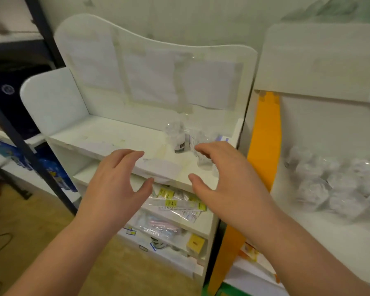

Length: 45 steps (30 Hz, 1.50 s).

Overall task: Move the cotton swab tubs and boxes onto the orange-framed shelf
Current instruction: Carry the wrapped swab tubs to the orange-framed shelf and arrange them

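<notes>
At centre frame, left hand (118,180) and right hand (224,178) hover spread and empty before clear tubs (181,135) on the white shelf (107,135).

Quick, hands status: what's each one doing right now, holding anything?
Left hand: open, fingers spread, empty, over the white shelf's front edge.
Right hand: open, empty, fingers curled close to the clear tubs, no grasp visible.

clear tub (177,135) blurred; wrapped packs (338,184) cut off right.
</notes>
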Tool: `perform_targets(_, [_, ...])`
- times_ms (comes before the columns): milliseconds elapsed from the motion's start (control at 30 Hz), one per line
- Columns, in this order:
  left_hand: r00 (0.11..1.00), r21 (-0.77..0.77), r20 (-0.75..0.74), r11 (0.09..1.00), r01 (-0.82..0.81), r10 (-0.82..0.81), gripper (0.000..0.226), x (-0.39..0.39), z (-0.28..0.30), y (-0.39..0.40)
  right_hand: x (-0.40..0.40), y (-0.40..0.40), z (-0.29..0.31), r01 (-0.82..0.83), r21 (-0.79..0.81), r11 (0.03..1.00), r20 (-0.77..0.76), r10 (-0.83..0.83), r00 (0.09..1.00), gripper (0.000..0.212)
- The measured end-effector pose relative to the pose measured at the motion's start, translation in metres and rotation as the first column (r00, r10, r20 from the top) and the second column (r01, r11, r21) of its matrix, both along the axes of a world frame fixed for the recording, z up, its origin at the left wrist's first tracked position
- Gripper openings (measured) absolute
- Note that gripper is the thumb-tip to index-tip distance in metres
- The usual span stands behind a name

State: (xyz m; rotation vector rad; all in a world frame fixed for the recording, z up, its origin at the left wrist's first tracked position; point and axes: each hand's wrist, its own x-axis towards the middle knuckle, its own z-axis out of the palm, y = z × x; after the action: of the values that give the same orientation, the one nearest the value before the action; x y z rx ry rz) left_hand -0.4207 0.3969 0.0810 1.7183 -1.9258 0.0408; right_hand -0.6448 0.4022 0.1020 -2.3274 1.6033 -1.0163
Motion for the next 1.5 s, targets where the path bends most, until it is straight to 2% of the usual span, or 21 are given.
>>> perform_targets(300, [0.999,-0.011,0.035,1.000,0.005,-0.005,0.059,0.050,0.007,-0.082,0.054,-0.092,-0.015,0.070,0.079,0.994,-0.097,-0.062,0.993,0.052])
perform_targets(567, [0.978,0.025,0.024,0.978,0.206,-0.207,0.059,0.073,-0.024,-0.203,0.079,-0.141,-0.066,0.248,0.178,0.952,-0.149,-0.223,0.963,0.050])
perform_targets(767, [0.908,0.029,0.011,0.908,0.418,-0.418,0.059,0.085,-0.042,-0.289,0.105,-0.197,-0.078,0.438,0.172,0.882,-0.161,-0.414,0.896,0.050])
perform_targets(900, [0.854,0.027,0.005,0.854,0.520,-0.520,0.059,0.088,-0.050,-0.334,0.122,-0.237,-0.084,0.507,0.186,0.841,-0.157,-0.484,0.861,0.052])
perform_targets(1067, [0.771,0.060,-0.005,0.769,0.636,-0.637,0.061,0.080,-0.063,-0.370,0.136,-0.257,-0.098,0.607,0.238,0.758,-0.235,-0.562,0.793,0.048])
perform_targets(1167, [0.726,0.072,-0.004,0.724,0.686,-0.687,0.065,0.070,-0.069,-0.384,0.139,-0.262,-0.106,0.634,0.242,0.735,-0.202,-0.601,0.774,0.052])
perform_targets(1300, [0.683,0.088,-0.021,0.679,0.729,-0.730,0.068,0.060,-0.077,-0.393,0.144,-0.260,-0.110,0.633,0.239,0.736,-0.103,-0.629,0.770,0.044])
perform_targets(1500, [0.652,0.125,-0.079,0.642,0.757,-0.754,0.074,0.045,-0.094,-0.397,0.145,-0.238,-0.106,0.628,0.177,0.758,0.003,-0.638,0.770,0.041])
